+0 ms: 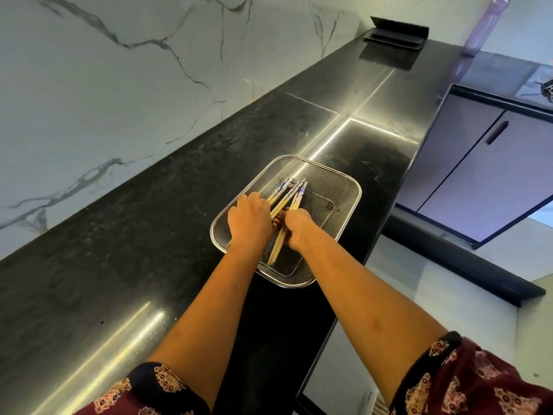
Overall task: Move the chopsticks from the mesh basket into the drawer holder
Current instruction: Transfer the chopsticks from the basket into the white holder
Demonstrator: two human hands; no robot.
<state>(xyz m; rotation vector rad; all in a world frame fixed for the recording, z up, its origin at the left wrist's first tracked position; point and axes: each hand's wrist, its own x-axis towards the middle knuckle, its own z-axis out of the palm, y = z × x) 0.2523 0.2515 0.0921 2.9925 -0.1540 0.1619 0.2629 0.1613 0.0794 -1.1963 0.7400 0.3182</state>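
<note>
A rectangular steel mesh basket (335, 187) is seen resting on a black stone countertop (149, 235), near its front edge. Inside the basket, a bundle of pale wooden chopsticks (287, 199) with blue-patterned tops is gathered between two hands. The left hand (248, 221) is laid palm-down over the bundle's left side, its fingers curled; the right hand (294, 230) is closed around the sticks at mid-length. A white marble-veined wall (119, 70) is seen behind the basket, and grey cabinet doors (478, 169) to its right.
</note>
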